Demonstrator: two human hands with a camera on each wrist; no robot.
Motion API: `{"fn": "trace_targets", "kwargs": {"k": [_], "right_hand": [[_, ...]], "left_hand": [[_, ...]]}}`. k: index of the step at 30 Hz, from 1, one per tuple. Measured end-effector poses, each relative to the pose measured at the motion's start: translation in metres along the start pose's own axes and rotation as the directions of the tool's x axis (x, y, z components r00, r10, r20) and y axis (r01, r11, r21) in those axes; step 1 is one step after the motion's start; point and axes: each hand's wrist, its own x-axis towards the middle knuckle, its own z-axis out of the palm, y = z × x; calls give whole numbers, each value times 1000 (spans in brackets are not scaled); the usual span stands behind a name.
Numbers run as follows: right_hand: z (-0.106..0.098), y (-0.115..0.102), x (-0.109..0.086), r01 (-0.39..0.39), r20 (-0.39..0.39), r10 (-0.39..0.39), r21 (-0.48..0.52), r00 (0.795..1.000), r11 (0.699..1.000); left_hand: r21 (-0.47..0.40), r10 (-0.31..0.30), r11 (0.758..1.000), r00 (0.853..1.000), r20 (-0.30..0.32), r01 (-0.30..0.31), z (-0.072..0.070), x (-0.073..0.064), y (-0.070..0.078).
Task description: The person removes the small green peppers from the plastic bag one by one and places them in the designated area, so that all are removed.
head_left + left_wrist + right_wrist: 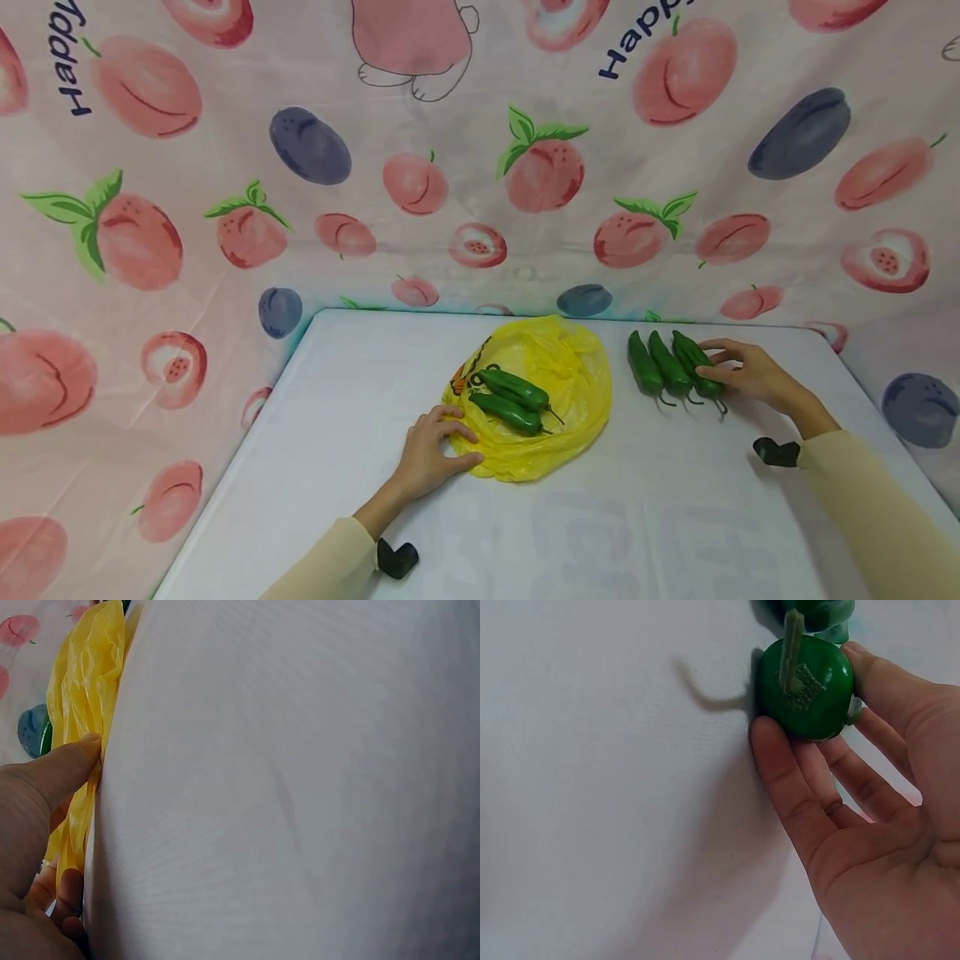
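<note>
"What colours do I have before me?"

"Your bag point(573, 367) is bright yellow, with black and orange print point(458, 383) at one edge. Your peppers point(670, 365) are glossy deep green, their stems point(790, 652) a duller green."

"And around those?"

"Your tabletop point(352, 383) is white, your sleeves point(870, 500) pale yellow, your wrist pieces point(776, 452) black. The cloth point(450, 125) facing you is pale pink, patterned with reddish-pink fruits point(551, 177), green leaves point(562, 132), slate-blue fruits point(311, 146) and dark blue lettering point(643, 37)."

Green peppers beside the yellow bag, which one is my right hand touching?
The rightmost pepper in the row of three: your right hand grips it, while no hand touches the middle pepper or left pepper.
</note>
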Motion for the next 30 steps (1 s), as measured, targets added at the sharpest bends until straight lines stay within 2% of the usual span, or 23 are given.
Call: {"fn": "trace_targets", "kwargs": {"k": [13,20,30], "right_hand": [[-3,-7,-2,-19,-3,19,-22,1000,1000],[-6,-8,-1,-9,5,9,-76,1000,997],[-10,-12,3,19,96,-13,-61,995,998]], "left_hand": [[1,5,1000,1000,1,-5,-2,0,1],[-3,7,1000,1000,-4,-7,-1,1,0],[0,10,1000,1000,-2,-10,0,-1,-2]]}}
